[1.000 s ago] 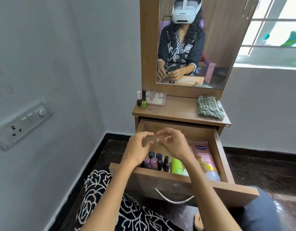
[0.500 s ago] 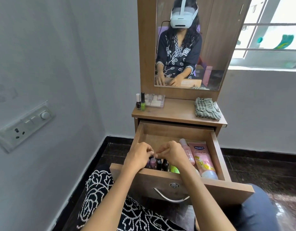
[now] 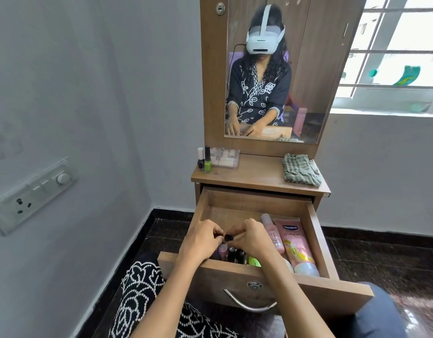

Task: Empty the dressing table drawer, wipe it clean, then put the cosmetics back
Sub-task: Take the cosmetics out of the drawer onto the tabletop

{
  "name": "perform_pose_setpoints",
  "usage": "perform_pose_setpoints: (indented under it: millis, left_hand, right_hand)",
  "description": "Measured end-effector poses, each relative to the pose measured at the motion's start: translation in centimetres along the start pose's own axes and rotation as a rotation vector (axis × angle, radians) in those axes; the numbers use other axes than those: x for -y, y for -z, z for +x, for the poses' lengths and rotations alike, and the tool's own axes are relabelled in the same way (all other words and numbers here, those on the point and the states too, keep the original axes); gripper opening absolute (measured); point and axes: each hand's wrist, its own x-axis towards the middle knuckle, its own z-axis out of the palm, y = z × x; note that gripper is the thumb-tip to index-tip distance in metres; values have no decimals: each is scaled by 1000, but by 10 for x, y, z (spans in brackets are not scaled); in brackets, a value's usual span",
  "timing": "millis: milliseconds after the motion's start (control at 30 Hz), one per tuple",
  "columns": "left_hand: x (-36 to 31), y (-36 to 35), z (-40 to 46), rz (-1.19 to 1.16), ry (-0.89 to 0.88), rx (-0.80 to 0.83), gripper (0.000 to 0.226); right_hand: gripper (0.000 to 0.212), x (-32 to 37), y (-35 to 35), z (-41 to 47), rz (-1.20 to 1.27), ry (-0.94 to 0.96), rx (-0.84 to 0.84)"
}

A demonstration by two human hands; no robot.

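The wooden drawer [image 3: 318,242] of the dressing table stands pulled out. Several nail polish bottles [image 3: 231,253] stand at its front left, beside a green bottle [image 3: 255,262]. A pink spray bottle [image 3: 272,231] and a pink Vaseline tube [image 3: 296,247] lie along its right side. Both hands reach into the front left of the drawer. My left hand [image 3: 202,241] has its fingers curled over the bottles' caps. My right hand [image 3: 253,237] pinches the black cap of one bottle [image 3: 229,237]. What my left hand's fingers hold is hidden.
On the tabletop [image 3: 257,176] stand two nail polish bottles [image 3: 204,159], a clear plastic box [image 3: 225,158] and a folded checked cloth [image 3: 301,169]. A mirror [image 3: 279,69] rises behind. A wall with a switch panel [image 3: 32,193] is close on the left.
Both hands came down from above the drawer into its front left corner. They now close on the nail polish bottles' caps.
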Motion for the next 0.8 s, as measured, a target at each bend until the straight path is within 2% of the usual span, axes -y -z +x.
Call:
perform_pose_setpoints:
  millis: [233, 500, 800]
  left_hand:
    - [0, 0, 0, 17, -20, -14, 24]
    - [1, 0, -2, 24, -63, -51, 28]
    - [-8, 6, -7, -13, -124, -188, 30]
  right_hand:
    - [22, 2, -1, -2, -22, 48, -21]
    - [22, 8, 0, -6, 59, 65, -49]
    - [21, 12, 3, -10, 201, 53, -159]
